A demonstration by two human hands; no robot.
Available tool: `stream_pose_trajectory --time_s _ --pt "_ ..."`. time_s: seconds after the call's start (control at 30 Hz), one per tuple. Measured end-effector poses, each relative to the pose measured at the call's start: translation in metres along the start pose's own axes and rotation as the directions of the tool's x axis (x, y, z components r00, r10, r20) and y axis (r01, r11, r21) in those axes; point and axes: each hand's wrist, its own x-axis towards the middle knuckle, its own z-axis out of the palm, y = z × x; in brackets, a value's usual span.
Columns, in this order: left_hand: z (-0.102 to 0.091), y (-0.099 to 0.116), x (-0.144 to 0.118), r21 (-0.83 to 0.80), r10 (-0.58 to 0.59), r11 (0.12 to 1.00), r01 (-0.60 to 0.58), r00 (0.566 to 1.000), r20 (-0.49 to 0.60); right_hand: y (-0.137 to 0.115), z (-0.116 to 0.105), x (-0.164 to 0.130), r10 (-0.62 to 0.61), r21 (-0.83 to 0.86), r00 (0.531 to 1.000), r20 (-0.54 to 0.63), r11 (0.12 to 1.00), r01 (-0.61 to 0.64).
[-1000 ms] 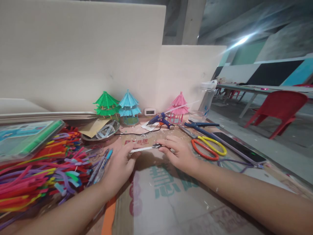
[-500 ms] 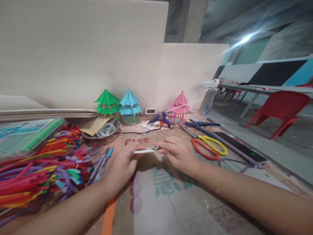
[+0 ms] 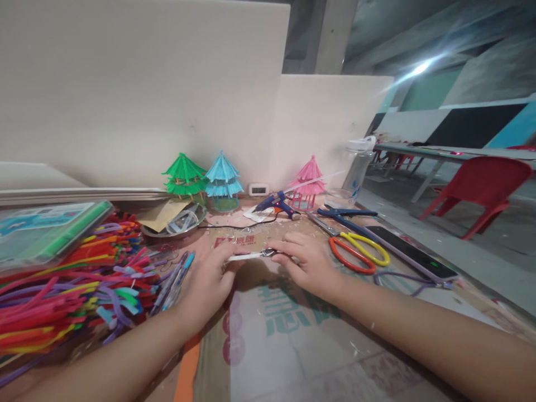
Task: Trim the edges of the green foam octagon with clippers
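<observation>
Above the printed cardboard (image 3: 288, 346), my left hand (image 3: 211, 279) pinches a thin white strip (image 3: 247, 257) between thumb and fingers. The strip lies nearly level and runs toward my right hand (image 3: 307, 262). Closed in a pinch, my right fingers grip a small dark piece (image 3: 268, 252) at the strip's right end. Its kind is too small to make out. Just beyond my hands a blue glue gun (image 3: 274, 204) lies on the table. Scissors (image 3: 355, 251) with orange and yellow handles rest to the right of my right hand.
Green (image 3: 183, 176), blue (image 3: 223, 181) and pink (image 3: 310, 181) small pavilions stand at the back beside a white timer (image 3: 258, 190). Colourful pipe cleaners (image 3: 84, 285), pens (image 3: 176, 282) and a metal bowl (image 3: 180, 231) lie left. Pliers (image 3: 347, 215), a phone (image 3: 412, 254) and a bottle (image 3: 355, 167) are right.
Both hands stay in nearly the same place. The dark piece at the strip's end shows slightly more clearly, as my right fingers have shifted a little.
</observation>
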Motion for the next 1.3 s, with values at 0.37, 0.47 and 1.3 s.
stream_pose_trajectory --time_s 0.37,0.47,1.3 --pt "-0.0021 0.0046 0.0009 -0.026 -0.005 1.0 0.005 1.0 0.027 0.0001 -0.0021 0.0002 -0.024 -0.006 1.0 0.018 1.0 0.024" --pt "-0.0018 0.0048 0.0013 -0.042 0.015 0.999 -0.013 0.999 0.032 -0.0006 -0.0025 0.0006 -0.03 -0.006 0.999 0.031 1.0 0.03" --pt "-0.0011 0.002 -0.0001 -0.003 0.014 1.0 -0.014 1.0 0.026 0.0018 0.0009 -0.0005 -0.016 0.032 1.0 -0.003 0.999 0.016"
